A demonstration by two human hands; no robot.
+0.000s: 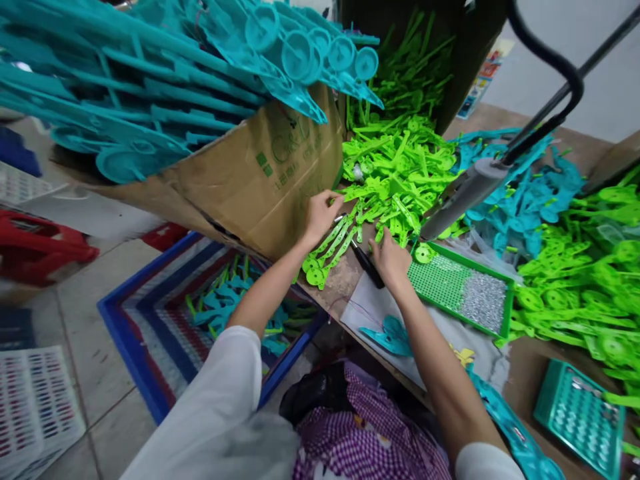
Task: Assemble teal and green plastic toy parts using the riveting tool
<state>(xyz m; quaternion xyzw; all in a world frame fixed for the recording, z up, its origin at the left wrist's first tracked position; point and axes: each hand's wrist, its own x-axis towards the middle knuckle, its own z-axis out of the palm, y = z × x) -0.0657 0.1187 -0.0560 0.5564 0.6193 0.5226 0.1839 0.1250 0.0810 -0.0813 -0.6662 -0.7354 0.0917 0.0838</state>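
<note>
Cloth (373, 427) in purple check is seen at the near edge of a crowded workbench (345, 283), over which 2 bare forearms (280, 287) are stretched. A turquoise part (393, 339) is laid on a grey sheet (367, 310), and a teal basket (546, 395) of metal pieces is set to the right. Beyond the right forearm, a green tray (440, 277) is stocked with small silver pieces (484, 300); 1 round green piece (424, 253) is rested in its far left corner. Slim green pieces (333, 247) are lined up side by side at the bench edge, near the left hand (321, 217). There, thumb and forefinger are held nearly together; whether anything is pinched between them cannot be told. A black-handled tool (369, 267) is laid just beside the right hand (393, 260), whose fingers are curled at the edge of a green heap (405, 163); whether they are clamped on a piece cannot be told. The step in hand is judged to be the sorting of slim pieces from that heap. For the next move, a sure pinch on 1 piece, clear of its tangled neighbours, appears to be called for. Farther off, turquoise parts are piled behind a grey post (460, 200), and more green pieces are held in a dark box (473, 47).
</note>
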